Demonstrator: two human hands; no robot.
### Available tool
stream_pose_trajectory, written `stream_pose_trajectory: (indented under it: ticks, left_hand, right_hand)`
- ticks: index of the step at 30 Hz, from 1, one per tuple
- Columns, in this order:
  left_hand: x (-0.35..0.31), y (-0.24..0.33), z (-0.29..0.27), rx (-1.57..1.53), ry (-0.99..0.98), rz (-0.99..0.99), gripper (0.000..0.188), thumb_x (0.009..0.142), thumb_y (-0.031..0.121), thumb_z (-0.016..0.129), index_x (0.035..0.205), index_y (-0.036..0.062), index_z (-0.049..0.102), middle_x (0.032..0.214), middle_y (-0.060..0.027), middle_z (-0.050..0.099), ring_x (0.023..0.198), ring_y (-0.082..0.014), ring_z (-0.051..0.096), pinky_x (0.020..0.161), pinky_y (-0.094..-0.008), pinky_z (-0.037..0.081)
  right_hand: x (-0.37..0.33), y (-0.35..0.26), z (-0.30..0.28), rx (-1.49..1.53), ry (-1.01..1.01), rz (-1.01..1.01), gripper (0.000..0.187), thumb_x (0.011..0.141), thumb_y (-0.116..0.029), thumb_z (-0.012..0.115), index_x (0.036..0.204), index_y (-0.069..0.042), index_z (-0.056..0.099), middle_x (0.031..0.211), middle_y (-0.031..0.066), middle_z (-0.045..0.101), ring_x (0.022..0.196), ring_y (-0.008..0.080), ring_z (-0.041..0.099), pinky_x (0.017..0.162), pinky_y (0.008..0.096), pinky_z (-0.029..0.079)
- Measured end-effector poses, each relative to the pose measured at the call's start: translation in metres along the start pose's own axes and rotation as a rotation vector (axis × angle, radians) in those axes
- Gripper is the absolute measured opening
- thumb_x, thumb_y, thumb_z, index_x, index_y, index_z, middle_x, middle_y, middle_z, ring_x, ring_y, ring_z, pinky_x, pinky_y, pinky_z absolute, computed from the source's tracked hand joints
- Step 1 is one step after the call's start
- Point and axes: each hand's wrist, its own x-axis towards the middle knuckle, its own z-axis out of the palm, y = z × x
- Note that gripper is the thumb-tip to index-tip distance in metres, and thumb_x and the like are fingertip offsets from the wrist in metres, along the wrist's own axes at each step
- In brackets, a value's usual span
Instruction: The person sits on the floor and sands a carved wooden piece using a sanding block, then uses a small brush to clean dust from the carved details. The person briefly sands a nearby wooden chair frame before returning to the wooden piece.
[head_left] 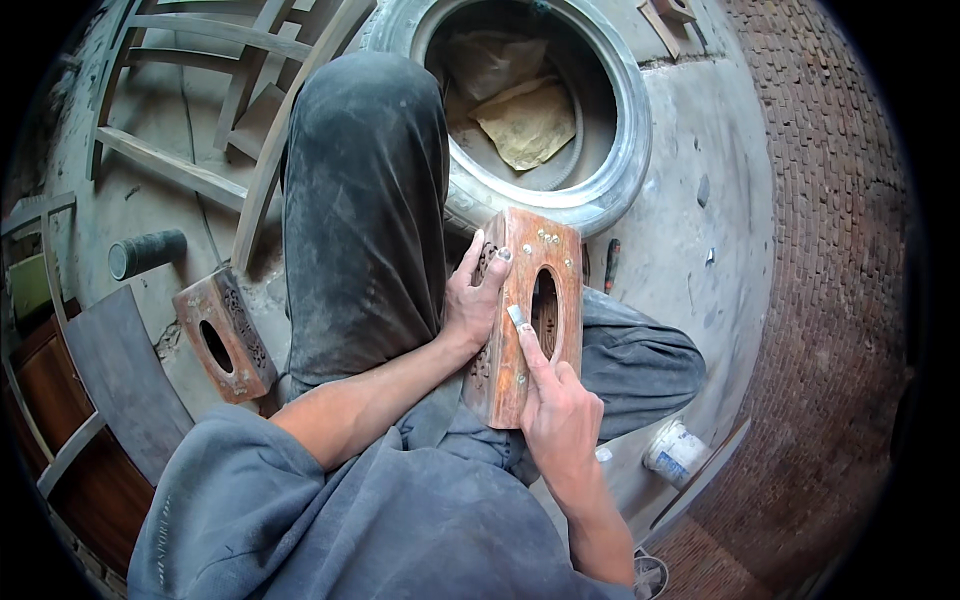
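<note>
A reddish-brown wooden tissue box (509,370) rests on my lap, its top with the long oval slot turned up toward me. Carved openwork runs along its left side, and pale filler spots dot the top. My left hand (474,300) grips the box by that carved side, thumb over the upper edge. In my right hand (560,405) is a small flat pale scraper-like piece (516,315); its tip touches the wood just left of the slot. The index finger stretches along it, and the other fingers are curled. Whatever handle it has is hidden.
A second tissue box (204,305) lies on the floor at left, near a dark cylinder (147,254). Wooden chair frames (190,180) stand at upper left. Ahead is a tyre (625,150) with yellowish sheets (525,125) inside. A screwdriver-like tool (612,265) and white tub (675,452) lie right.
</note>
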Motion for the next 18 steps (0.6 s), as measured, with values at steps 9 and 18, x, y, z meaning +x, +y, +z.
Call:
stream_pose_trajectory:
  ticks: [9, 18]
  left_hand:
    - [-0.001, 0.002, -0.001, -0.027, -0.005, -0.048, 0.092, 0.1, 0.057, 0.07, 0.165, -0.0024, 0.041, 0.153, -0.0249, 0.061, 0.141, -0.0267, 0.059, 0.118, -0.0355, 0.044]
    - [-0.003, 0.003, 0.0, 0.025, 0.001, 0.004, 0.094, 0.101, 0.059, 0.068, 0.165, -0.003, 0.04, 0.155, -0.0252, 0.06, 0.142, -0.0268, 0.058, 0.118, -0.0359, 0.043]
  right_hand:
    - [0.003, 0.003, 0.008, 0.039, 0.041, 0.003, 0.072, 0.087, 0.001, 0.066, 0.154, -0.025, 0.064, 0.077, 0.015, 0.055, 0.06, 0.0375, 0.065, 0.056, 0.0503, 0.052]
    - [0.008, 0.001, 0.007, 0.03, 0.049, -0.029, 0.073, 0.086, 0.001, 0.067, 0.154, -0.024, 0.063, 0.076, 0.0153, 0.055, 0.059, 0.038, 0.066, 0.058, 0.05, 0.054]
